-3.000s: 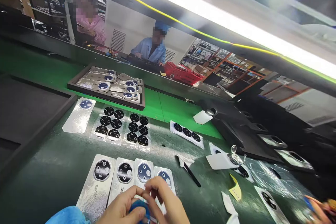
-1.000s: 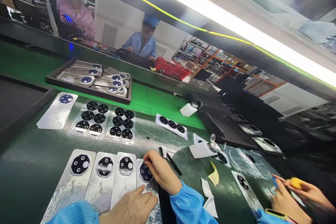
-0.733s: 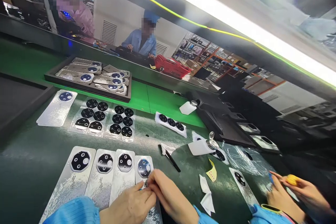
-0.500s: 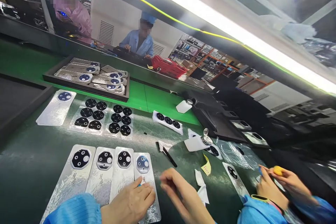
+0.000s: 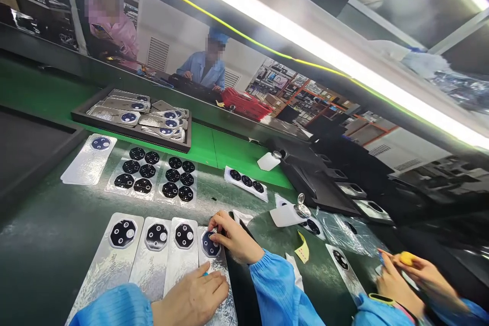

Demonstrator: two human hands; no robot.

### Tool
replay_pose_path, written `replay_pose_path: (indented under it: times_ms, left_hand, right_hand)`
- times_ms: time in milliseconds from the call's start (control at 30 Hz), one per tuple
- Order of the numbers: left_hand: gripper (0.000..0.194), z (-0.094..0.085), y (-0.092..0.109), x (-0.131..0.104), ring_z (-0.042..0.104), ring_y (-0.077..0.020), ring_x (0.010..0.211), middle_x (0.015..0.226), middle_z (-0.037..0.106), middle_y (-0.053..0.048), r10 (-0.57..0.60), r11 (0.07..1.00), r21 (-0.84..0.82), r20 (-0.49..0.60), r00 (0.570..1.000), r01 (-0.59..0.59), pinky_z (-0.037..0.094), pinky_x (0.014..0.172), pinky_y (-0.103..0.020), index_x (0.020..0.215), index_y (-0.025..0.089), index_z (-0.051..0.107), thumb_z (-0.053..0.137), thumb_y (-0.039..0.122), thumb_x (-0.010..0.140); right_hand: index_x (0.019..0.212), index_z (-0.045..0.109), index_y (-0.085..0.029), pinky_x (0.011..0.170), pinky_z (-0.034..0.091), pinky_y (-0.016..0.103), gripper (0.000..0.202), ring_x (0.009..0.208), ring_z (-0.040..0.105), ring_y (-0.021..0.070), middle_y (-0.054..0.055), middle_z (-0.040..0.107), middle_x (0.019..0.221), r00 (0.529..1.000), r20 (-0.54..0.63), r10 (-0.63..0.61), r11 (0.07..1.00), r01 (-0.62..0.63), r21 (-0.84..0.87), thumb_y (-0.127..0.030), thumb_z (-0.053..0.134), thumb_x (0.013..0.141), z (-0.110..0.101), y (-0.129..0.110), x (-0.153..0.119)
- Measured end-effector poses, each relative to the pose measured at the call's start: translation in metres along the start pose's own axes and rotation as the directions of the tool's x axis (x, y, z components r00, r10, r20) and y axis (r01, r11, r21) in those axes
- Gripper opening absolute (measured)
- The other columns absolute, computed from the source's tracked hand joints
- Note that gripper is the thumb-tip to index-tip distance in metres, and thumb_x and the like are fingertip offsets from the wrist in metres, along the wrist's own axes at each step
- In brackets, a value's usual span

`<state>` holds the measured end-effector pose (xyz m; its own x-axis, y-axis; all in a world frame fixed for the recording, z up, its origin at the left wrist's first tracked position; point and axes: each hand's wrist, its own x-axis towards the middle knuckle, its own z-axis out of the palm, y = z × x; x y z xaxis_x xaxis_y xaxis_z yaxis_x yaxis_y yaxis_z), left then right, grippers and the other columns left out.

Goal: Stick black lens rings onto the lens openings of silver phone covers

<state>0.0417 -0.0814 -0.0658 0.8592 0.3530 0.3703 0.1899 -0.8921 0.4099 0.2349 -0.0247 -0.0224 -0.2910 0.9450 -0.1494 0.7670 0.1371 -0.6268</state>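
Several silver phone back panels lie side by side in front of me, each with an octagonal black camera-lens plate near its top. My left hand (image 5: 193, 293) lies curled on the lower part of the rightmost panel (image 5: 219, 265); a small blue bit shows between its fingers. My right hand (image 5: 235, 237) reaches over the top of that same panel. Its thumb and fingertips are pinched at the right edge of the dark, bluish lens plate (image 5: 209, 245). What is between those fingertips, if anything, is too small to make out.
Lens-plate sheets (image 5: 178, 178) and a stack of panels (image 5: 89, 160) lie behind. A black tray (image 5: 130, 135) holds more panels. On the right are white dispenser bottles (image 5: 284, 215), a yellow paper slip (image 5: 302, 248) and a co-worker's hands (image 5: 401, 277) with a yellow item.
My right hand has moved forward and left from beside the rightmost panel to its lens plate. My left hand stays on the panel. The camera view has shifted slightly.
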Motion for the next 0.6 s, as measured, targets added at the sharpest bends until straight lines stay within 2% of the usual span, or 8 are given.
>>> replay_pose_path:
  times_ms: [100, 367, 600]
  left_hand:
    - [0.033, 0.0003, -0.0001, -0.0001, 0.064, -0.0193, 0.114, 0.119, 0.068, -0.012, -0.004, 1.0, -0.005, -0.001, 1.0, 0.004, 0.04, 0.111, -0.037, 0.121, 0.012, 0.049, 0.04, -0.001, 0.092]
    - [0.031, 0.0023, -0.0034, -0.0001, 0.065, -0.0215, 0.113, 0.117, 0.069, -0.015, 0.036, 0.999, 0.004, -0.021, 0.999, -0.036, 0.041, 0.11, -0.038, 0.122, 0.007, 0.048, 0.041, 0.002, 0.093]
    - [0.033, 0.0057, -0.0023, -0.0023, 0.064, -0.0202, 0.114, 0.118, 0.068, -0.012, 0.003, 1.0, -0.027, -0.033, 0.999, -0.004, 0.04, 0.111, -0.037, 0.122, 0.011, 0.048, 0.042, -0.001, 0.091]
  right_hand:
    - [0.083, 0.056, -0.021, 0.077, 0.046, 0.029, 0.021, 0.081, 0.054, 0.0142, -0.001, 0.052, 0.094, 0.999, 0.037, 0.015, 1.0, -0.014, -0.02, -0.003, 0.064, 0.078, -0.003, -0.0031, 0.0031]
    - [0.078, 0.055, -0.021, 0.08, 0.046, 0.031, 0.02, 0.085, 0.052, 0.0159, 0.0, 0.049, 0.091, 0.997, 0.081, 0.014, 0.995, -0.006, -0.104, -0.004, 0.065, 0.079, -0.0051, -0.0009, 0.0073]
    - [0.076, 0.055, -0.021, 0.08, 0.046, 0.03, 0.022, 0.088, 0.051, 0.0167, 0.0, 0.048, 0.093, 0.995, 0.102, 0.017, 0.988, -0.001, -0.153, -0.007, 0.072, 0.077, -0.0064, 0.0034, 0.0084]
